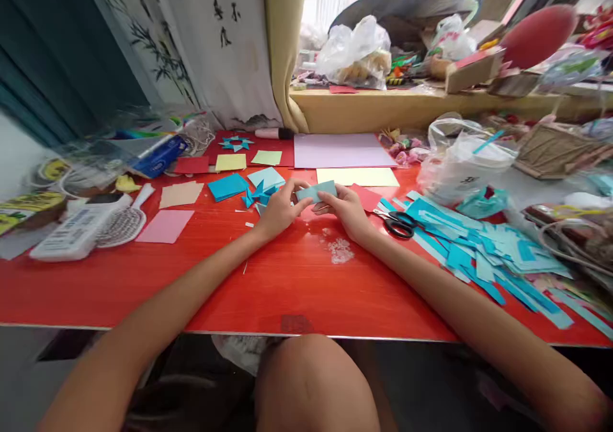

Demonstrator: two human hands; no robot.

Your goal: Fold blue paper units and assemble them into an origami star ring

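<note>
Above the middle of the red table (268, 285), a small light-blue piece of folded paper (317, 191) is held between both hands. My left hand (281, 210) pinches its left end with thumb and fingers. On the other end, my right hand (348, 210) grips it the same way. Folded blue paper pieces (258, 194) lie just left of my left hand, beside a stack of blue paper squares (227, 187). Black-handled scissors (400, 223) rest right of my right hand, near a red paper square (366, 197).
Blue paper strips (483, 247) are heaped on the right. Pink (165, 226) and tan paper squares (181, 194) lie left, near a hairbrush (122, 224). Behind are lilac sheets (342, 150), a blue paper ring (235, 143) and a marker (274, 133). A plastic bag with a cup (462, 164) stands back right.
</note>
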